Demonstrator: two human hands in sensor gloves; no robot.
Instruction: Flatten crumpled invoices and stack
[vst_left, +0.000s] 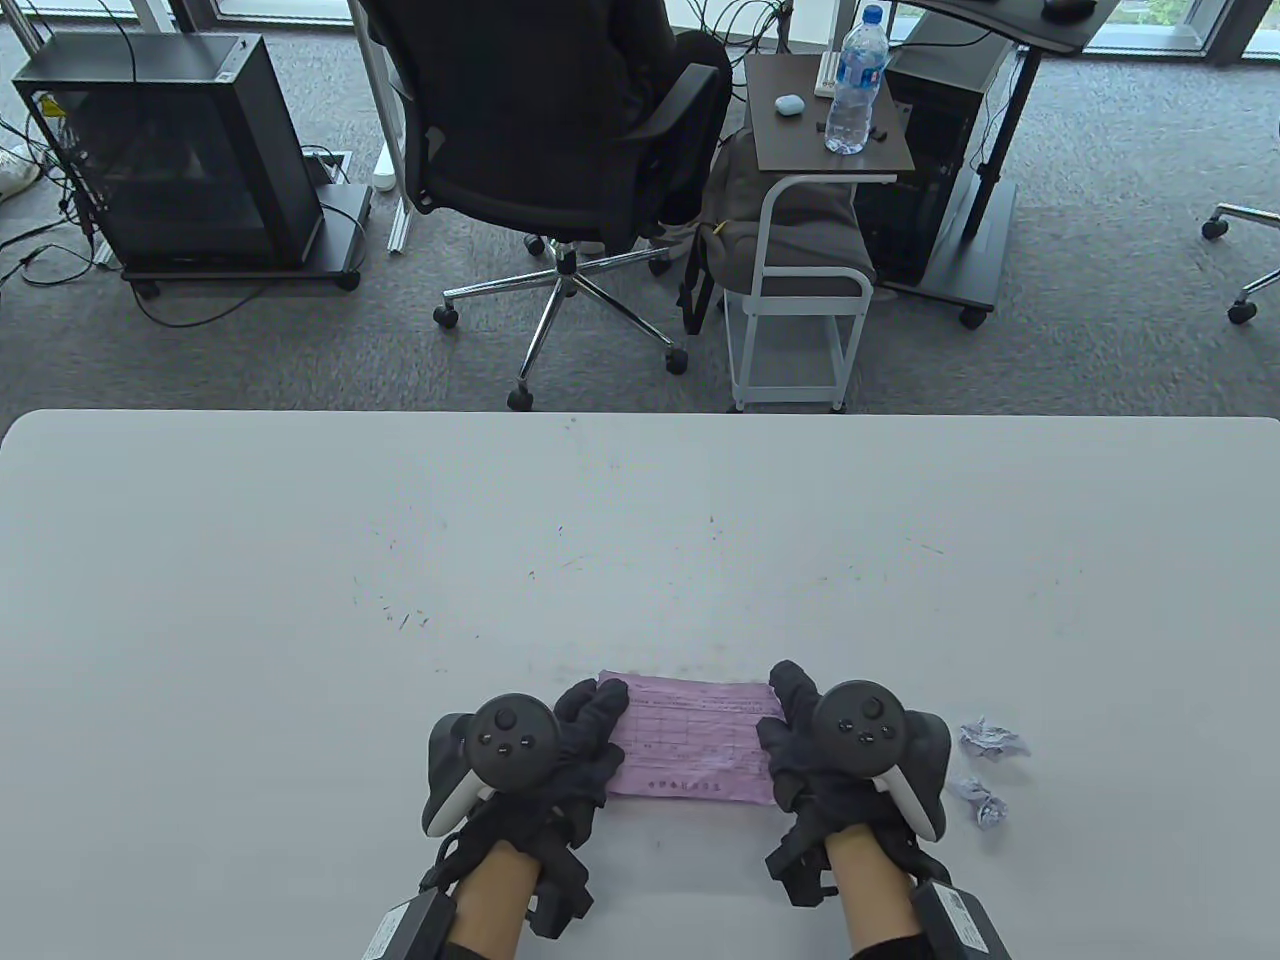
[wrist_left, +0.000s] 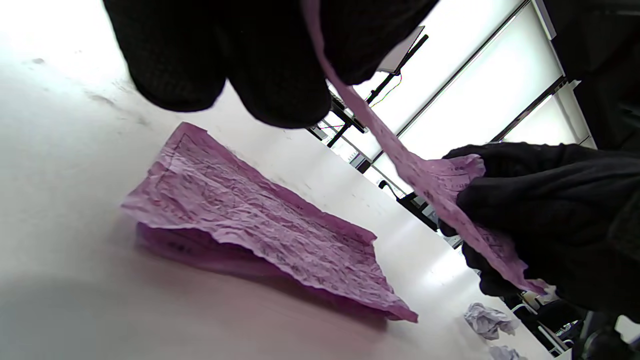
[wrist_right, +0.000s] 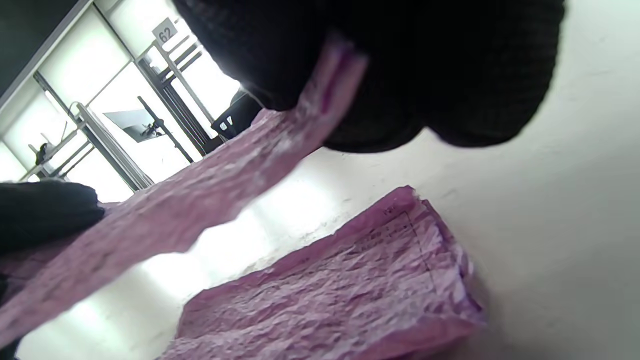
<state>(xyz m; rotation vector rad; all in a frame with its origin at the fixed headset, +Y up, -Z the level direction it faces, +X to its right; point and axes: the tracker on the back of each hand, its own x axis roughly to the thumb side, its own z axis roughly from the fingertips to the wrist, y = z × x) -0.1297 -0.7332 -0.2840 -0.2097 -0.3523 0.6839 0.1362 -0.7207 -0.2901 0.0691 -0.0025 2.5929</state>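
Note:
I hold a flattened pink invoice (vst_left: 690, 735) stretched between both hands, a little above the white table (vst_left: 640, 540). My left hand (vst_left: 590, 715) pinches its left end and my right hand (vst_left: 785, 710) pinches its right end. In the left wrist view the held sheet (wrist_left: 400, 160) hangs in the air over a stack of flattened pink invoices (wrist_left: 260, 220) lying on the table. The right wrist view shows the held sheet (wrist_right: 200, 200) above the same stack (wrist_right: 350, 280). In the table view the held sheet hides the stack.
Two crumpled pale paper balls (vst_left: 990, 740) (vst_left: 980, 800) lie on the table just right of my right hand; one also shows in the left wrist view (wrist_left: 487, 320). An office chair (vst_left: 560, 150) and a side table with a water bottle (vst_left: 855, 80) stand beyond the table's far edge.

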